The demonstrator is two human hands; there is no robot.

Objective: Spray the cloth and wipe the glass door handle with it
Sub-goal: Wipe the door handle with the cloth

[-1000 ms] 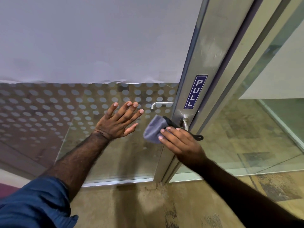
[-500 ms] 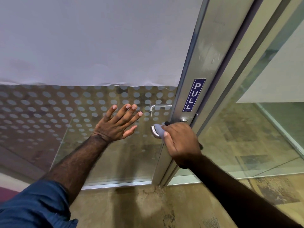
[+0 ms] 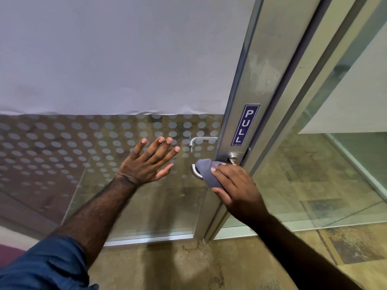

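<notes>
Your right hand clamps the soft grey cloth round the curved steel lever handle, centre-right; left hand splayed, empty, bracing glass.

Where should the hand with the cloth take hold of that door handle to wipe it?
Wrap the cloth around the door handle's horizontal bar, coming from the front, as the right hand does; the bar sticks out leftward from the door frame.

The left hand lies flat on the glass door, left of the handle — the right hand presses the cloth over it, seemingly wrapped around, below the sign.
</notes>
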